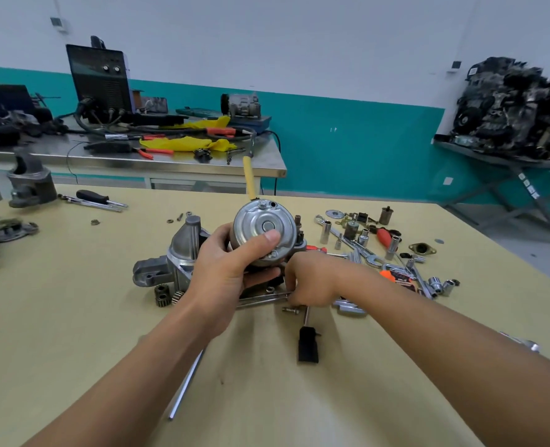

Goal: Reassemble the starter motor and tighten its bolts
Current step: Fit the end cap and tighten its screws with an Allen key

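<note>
Grey casting (32, 183): sitting at the far left edge of the table (73, 317), upright.
Black-handled screwdriver (93, 196): lying just right of the casting, tip pointing right.
Nose housing (183, 250): resting on the table left of centre, its mounting ear pointing left; its join to the motor body is hiding behind the left hand.
Gears (164, 295): two small toothed wheels lying at the near foot of the housing.
Steel rod (186, 382): lying on the table, passing under the left forearm.
Left hand (225, 269): gripping the motor body from the left, thumb pressing across the end cap, fingers wrapping underneath.
Motor body (260, 233): being held at table centre, just above the surface; long axis running away from the viewer, the round end cap facing the camera and tilting slightly up.
Long bolts (260, 298): lying flat below the motor, running left to right.
Right hand (309, 279): reaching down beside the motor, fingertips curling round the right end of the long bolts.
Short bolt (291, 310): lying just nearer than that hand.
Sockets and wrenches (364, 243): scattering across the table on the right.
</note>
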Demonstrator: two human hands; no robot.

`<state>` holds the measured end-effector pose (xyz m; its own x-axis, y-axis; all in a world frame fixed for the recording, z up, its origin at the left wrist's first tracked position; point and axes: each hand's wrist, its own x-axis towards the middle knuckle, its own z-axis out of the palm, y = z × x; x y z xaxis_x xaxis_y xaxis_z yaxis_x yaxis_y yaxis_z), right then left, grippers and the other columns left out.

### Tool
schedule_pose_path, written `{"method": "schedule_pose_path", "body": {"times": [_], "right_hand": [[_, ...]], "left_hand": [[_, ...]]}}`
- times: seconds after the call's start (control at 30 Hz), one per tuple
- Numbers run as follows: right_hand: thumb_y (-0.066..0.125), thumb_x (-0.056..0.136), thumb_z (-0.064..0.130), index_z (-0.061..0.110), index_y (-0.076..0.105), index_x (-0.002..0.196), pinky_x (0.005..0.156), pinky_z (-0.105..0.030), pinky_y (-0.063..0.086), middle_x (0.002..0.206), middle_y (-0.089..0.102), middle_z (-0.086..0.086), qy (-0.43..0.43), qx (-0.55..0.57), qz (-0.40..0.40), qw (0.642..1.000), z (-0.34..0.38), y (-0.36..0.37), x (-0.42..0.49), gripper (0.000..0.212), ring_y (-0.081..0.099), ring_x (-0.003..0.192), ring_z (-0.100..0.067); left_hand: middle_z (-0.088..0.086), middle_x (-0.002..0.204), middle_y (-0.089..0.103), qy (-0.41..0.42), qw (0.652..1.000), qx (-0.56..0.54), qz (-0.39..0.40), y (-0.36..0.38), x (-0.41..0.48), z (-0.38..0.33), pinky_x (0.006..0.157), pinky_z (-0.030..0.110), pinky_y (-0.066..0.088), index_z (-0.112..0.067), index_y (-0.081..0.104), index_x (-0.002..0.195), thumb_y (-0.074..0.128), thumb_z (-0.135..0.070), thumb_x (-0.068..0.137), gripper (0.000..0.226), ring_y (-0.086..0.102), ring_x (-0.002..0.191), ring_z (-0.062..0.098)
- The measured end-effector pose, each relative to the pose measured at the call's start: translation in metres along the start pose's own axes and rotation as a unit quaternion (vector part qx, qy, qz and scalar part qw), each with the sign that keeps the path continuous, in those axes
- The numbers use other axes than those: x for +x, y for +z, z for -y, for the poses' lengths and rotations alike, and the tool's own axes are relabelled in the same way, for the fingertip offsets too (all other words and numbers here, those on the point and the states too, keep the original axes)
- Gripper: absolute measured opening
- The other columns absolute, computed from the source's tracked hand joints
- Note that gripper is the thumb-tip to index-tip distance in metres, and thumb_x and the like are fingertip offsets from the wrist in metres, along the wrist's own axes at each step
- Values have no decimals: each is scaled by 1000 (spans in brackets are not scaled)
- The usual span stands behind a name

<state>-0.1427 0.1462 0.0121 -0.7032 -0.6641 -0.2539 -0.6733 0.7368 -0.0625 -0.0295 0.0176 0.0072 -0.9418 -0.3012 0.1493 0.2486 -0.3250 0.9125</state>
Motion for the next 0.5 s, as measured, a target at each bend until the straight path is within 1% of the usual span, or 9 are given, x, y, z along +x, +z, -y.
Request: {"method": "schedule_pose_path", "body": {"times": [0.07,0.1,0.13,0.2,0.27,0.33,0.37,0.47,0.5], "right_hand": [[59,84,17,2,73,94,60,-33,48,76,62,-13,4,-27,5,1000,-2,-1,-2,22,56,69,-28],[60,83,18,4,73,92,59,-31,47,76,64,-13,4,-30,2,1000,-4,-1,-3,21,55,68,-25],[62,83,18,7,74,92,59,-30,48,80,68,-13,2,-26,-3,1000,-6,-1,-5,19,57,69,-23],[65,85,20,14,76,95,60,-28,49,87,70,-5,-4,-2,-22,1000,-12,-5,-10,15,60,76,-20],[69,90,27,19,76,99,68,-27,49,91,68,2,-16,33,-52,998,-19,-10,-19,14,62,84,-17],[68,94,29,17,76,100,76,-27,50,92,69,7,-32,91,-102,990,-27,-17,-34,16,65,86,-16],[67,95,30,18,77,99,74,-28,52,89,71,9,-37,125,-136,982,-31,-21,-44,16,66,82,-16],[66,95,31,22,75,86,56,-30,52,71,72,9,-52,210,-254,943,-44,-34,-78,15,64,62,-18],[66,95,29,24,75,85,51,-27,50,69,72,9,-61,245,-293,922,-49,-40,-89,14,61,55,-15]], "left_hand": [[19,116,72,2,1000,15,-3,-1,0,0,73,32,59,-5,60,126,79,-31,69,65,72,104,35],[18,116,72,4,1000,21,-5,-1,0,0,73,32,59,-6,60,126,80,-31,69,65,72,104,33],[17,117,71,6,1000,26,-6,-2,0,1,74,32,59,-6,60,126,80,-31,69,65,72,104,32],[15,117,71,11,999,35,-10,-3,1,1,74,32,59,-7,60,127,82,-31,67,67,73,103,28],[12,117,71,14,999,47,-15,-5,2,3,74,33,60,-10,59,127,84,-31,66,70,73,100,24],[8,116,72,16,998,53,-23,-7,3,5,75,35,61,-14,58,127,88,-32,62,74,74,99,21],[7,115,73,16,998,55,-26,-8,4,6,76,35,61,-15,58,127,90,-34,58,78,74,98,21],[4,109,75,16,998,61,-27,-9,5,11,74,34,62,-18,59,124,91,-41,48,86,75,96,21],[3,108,75,19,997,65,-26,-9,5,12,73,33,62,-18,59,124,91,-41,48,86,75,95,21]]}}
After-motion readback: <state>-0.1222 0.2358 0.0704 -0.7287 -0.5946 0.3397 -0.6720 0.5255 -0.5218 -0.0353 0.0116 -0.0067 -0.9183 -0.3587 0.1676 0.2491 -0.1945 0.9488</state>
